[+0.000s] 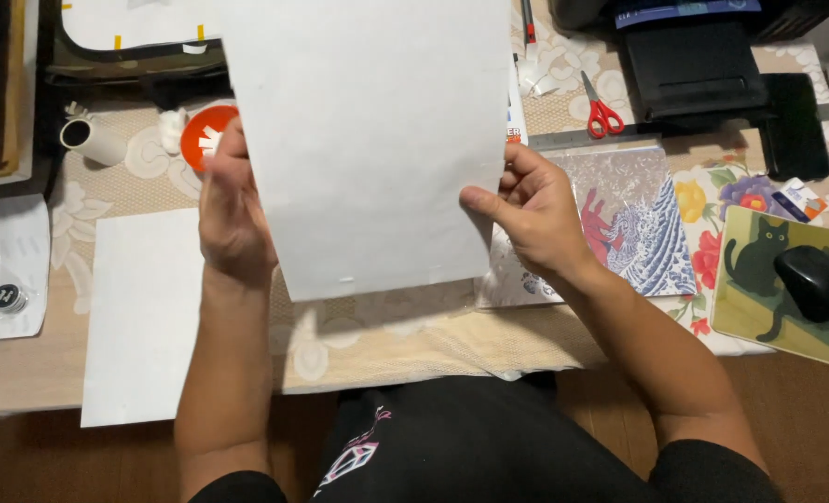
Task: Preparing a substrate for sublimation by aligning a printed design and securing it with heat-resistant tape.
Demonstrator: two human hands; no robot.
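A white sheet point(368, 140) is held up above the table's point(414, 345) near edge, pinched at its sides by the left hand point(232, 210) and right hand point(531, 214).

Both bare forearms reach up from the near edge, elbows bent. The left hand point(234, 210) is raised with its back toward the camera, fingers curled and pinched shut. The right hand point(533, 212) sits level with it, thumb pointing left, fingers folded closed.
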